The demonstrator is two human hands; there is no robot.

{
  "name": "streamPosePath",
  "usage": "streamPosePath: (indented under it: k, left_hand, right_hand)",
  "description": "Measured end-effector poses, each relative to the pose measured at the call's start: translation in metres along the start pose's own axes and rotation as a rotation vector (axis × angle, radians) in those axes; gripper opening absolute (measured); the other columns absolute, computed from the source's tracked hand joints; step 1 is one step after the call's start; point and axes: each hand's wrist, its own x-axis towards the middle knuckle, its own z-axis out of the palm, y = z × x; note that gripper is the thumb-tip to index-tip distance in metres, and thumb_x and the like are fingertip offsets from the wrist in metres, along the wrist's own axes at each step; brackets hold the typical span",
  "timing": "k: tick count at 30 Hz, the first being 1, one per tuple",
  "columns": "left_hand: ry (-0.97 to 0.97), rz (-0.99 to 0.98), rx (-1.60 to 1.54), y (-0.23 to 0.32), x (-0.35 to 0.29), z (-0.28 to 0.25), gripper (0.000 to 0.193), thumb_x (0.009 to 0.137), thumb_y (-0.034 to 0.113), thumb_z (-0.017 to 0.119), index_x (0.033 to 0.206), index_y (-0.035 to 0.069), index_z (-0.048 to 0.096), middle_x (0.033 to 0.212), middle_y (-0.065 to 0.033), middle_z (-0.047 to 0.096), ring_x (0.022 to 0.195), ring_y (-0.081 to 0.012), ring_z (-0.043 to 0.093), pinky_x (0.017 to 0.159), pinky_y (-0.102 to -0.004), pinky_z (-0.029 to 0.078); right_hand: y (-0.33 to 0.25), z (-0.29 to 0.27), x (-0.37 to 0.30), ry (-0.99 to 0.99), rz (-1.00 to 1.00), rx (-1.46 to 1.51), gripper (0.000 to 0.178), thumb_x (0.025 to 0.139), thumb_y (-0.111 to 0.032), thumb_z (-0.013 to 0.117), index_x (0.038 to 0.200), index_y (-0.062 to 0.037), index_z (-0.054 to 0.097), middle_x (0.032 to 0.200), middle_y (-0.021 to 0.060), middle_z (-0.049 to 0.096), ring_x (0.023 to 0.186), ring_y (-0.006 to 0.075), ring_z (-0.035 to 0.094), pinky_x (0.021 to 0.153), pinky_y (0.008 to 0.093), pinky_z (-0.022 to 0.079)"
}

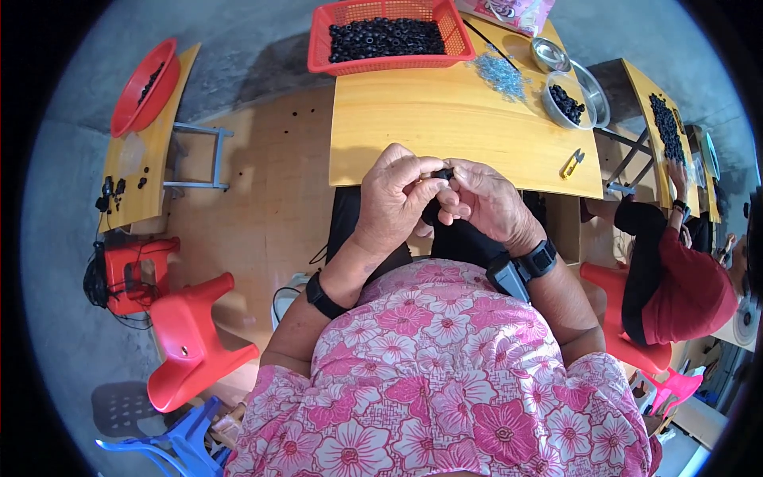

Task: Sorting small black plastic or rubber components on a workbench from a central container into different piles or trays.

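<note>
Left hand (397, 197) and right hand (494, 205) meet over the near edge of the yellow table (429, 119), each with thumb and forefinger drawn into a pinch, the right hand's other fingers curled inward. Between the fingertips sits a small black piece (443, 174), held at its left end by the left hand and at its right end by the right; the digits cover much of it, and whether it is one part or two cannot be told. By judgement, the piece is very light, fairly stiff and not fragile, probably rubber or plastic. Its rounded surface may roll or slip, so finger pads set on opposite sides, close to each end, should suit it best. Relative to the hands, it lies just right of the left fingertips, just left of the right ones, and farther out than both palms. Beyond, similar black pieces (385, 40) lie in a red basket (389, 63) at far left; yellow snips (572, 164) rest to the right.
</note>
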Motion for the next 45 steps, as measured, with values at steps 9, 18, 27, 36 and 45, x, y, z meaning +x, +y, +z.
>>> streamPosePath:
  k: [9, 18, 27, 36, 45]
  left_hand:
    - [-0.042, -0.010, -0.042, -0.013, -0.006, 0.001, 0.027, 0.080, 0.006, 0.073, 0.106, 0.002, 0.066, 0.082, -0.0031, 0.054, 0.073, -0.0113, 0.056, 0.063, -0.0235, 0.047]
    - [-0.327, -0.282, -0.395, -0.003, -0.005, 0.008, 0.052, 0.097, 0.036, 0.053, 0.131, -0.002, 0.041, 0.105, -0.0076, 0.053, 0.085, -0.0105, 0.058, 0.068, -0.0215, 0.050]
    - [-0.295, -0.194, -0.237, 0.003, -0.009, 0.011, 0.038, 0.099, 0.031, 0.048, 0.117, -0.002, 0.045, 0.103, -0.0147, 0.054, 0.095, -0.0215, 0.055, 0.084, -0.0336, 0.046]
    - [-0.171, 0.032, -0.028, -0.004, -0.010, 0.013, 0.039, 0.098, 0.031, 0.048, 0.117, -0.003, 0.045, 0.097, -0.0121, 0.056, 0.081, -0.0154, 0.057, 0.069, -0.0278, 0.049]
    - [-0.149, -0.018, -0.037, 0.001, 0.006, 0.000, 0.019, 0.090, 0.005, 0.060, 0.109, 0.003, 0.057, 0.089, -0.0044, 0.053, 0.078, -0.0111, 0.055, 0.070, -0.0254, 0.048]
  right_hand:
    - [0.003, -0.002, 0.000, 0.005, -0.005, -0.124, 0.031, 0.098, -0.032, 0.050, 0.100, -0.0011, 0.054, 0.076, 0.0003, 0.049, 0.064, 0.0112, 0.047, 0.062, 0.0295, 0.050]
    - [0.005, 0.005, -0.001, 0.060, -0.384, -1.043, 0.027, 0.101, -0.026, 0.043, 0.112, -0.0020, 0.052, 0.088, 0.0111, 0.059, 0.065, 0.0162, 0.061, 0.062, 0.0293, 0.050]
    - [0.012, 0.003, -0.005, 0.099, -0.379, -1.014, 0.026, 0.100, -0.021, 0.043, 0.117, -0.0024, 0.052, 0.082, 0.0087, 0.056, 0.062, 0.0151, 0.059, 0.060, 0.0277, 0.049]
    - [0.013, 0.007, -0.005, 0.086, -0.352, -0.834, 0.030, 0.101, -0.028, 0.045, 0.116, -0.0033, 0.053, 0.087, 0.0052, 0.057, 0.067, 0.0102, 0.057, 0.059, 0.0245, 0.048]
    - [0.004, -0.013, 0.001, -0.043, -0.024, 0.115, 0.030, 0.099, -0.028, 0.048, 0.108, -0.0009, 0.055, 0.075, -0.0002, 0.047, 0.063, 0.0110, 0.044, 0.069, 0.0293, 0.046]
